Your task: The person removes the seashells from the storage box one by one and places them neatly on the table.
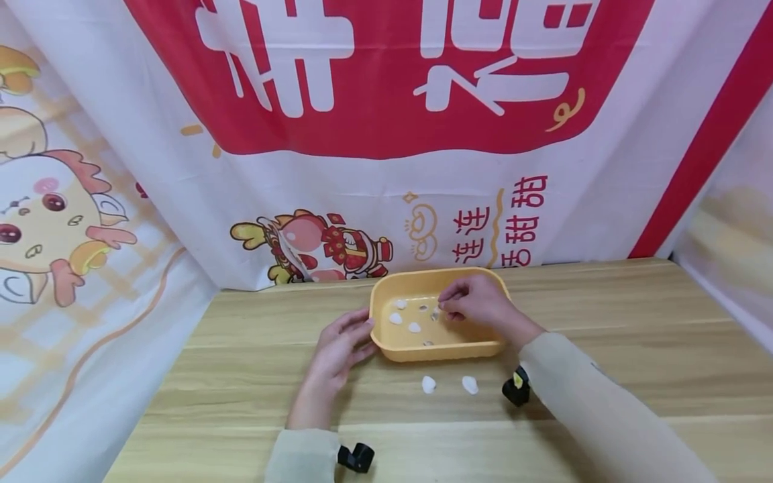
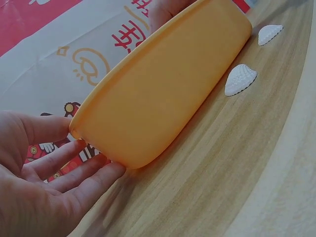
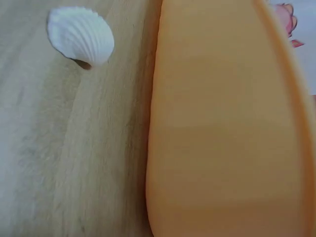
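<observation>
A yellow-orange plastic basin point(image 1: 410, 353) stands on the wooden table with several small seashells in it, some white like this seashell point(image 1: 414, 327), some greyish. My left hand point(image 1: 338, 345) is at its left end. In the left wrist view the fingers are nearly straight, with fingertips point(image 2: 118, 169) against the end wall and the thumb at the rim. My right hand point(image 1: 480, 302) reaches over the near rim into the basin, fingers bent, pinching a small pale seashell point(image 1: 436, 311) at the tips. The right wrist view shows the basin's outer wall point(image 3: 222, 118), not the hand.
Two white ribbed seashells, a left seashell point(image 1: 428, 384) and a right seashell point(image 1: 470, 384), lie on the table point(image 1: 241, 382) in front of the basin. A printed cloth point(image 1: 386, 181) hangs behind the basin and along both sides. Each wrist wears a small black camera point(image 1: 516, 387).
</observation>
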### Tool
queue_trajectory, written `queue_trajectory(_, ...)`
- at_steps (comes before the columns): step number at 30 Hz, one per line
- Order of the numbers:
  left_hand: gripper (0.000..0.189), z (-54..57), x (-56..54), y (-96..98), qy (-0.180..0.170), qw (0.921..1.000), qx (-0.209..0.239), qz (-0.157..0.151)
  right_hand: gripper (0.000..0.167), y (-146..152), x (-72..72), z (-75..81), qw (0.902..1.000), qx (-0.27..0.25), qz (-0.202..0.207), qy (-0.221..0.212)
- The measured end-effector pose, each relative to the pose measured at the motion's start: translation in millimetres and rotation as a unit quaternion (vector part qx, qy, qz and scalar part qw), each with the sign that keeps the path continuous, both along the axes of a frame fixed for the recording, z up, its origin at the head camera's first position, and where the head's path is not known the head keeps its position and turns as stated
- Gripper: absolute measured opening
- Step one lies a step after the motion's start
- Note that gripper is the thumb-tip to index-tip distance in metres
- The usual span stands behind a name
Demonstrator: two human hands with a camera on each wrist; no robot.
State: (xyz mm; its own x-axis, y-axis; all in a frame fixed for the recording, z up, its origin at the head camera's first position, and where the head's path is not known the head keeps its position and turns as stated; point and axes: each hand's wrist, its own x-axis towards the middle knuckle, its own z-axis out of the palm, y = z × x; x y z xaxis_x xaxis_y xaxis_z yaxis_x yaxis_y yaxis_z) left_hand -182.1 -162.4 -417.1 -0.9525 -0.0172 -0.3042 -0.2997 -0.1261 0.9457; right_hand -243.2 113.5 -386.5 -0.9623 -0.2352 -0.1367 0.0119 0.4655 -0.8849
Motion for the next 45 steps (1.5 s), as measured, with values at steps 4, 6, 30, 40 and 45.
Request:
queue_trajectory(4, 0.047, 1.1, 0.3, 3.1, 0.003, 1.0, 0.003, -0.001, 0.011, 1, -8.2, -7.8, 0.9997, 0.019, -0.01, -0.012)
queue_trajectory(6, 0.047, 1.1, 0.4, 4.0, 0.007, 1.0, 0.002, -0.002, 0.011, 2, -10.9, -10.7, 0.9993, 0.028, -0.018, -0.015)
queue_trajectory(30, 0.047, -1.7, 0.5, 1.2, -0.002, 1.0, -0.001, 0.004, 0.015, -1, -22.9, -26.0, 0.9954, 0.092, -0.004, -0.025)
queue_trajectory(40, 0.047, -3.3, -0.3, 1.5, -0.007, 1.0, 0.001, 0.005, 0.015, -3, -21.9, -28.0, 0.9937, 0.107, -0.01, -0.029)
queue_trajectory(45, 0.046, -2.2, -0.9, 1.1, -0.006, 0.9999, 0.001, 0.01, 0.014, -5, -23.0, -27.4, 0.9939, 0.106, -0.008, -0.031)
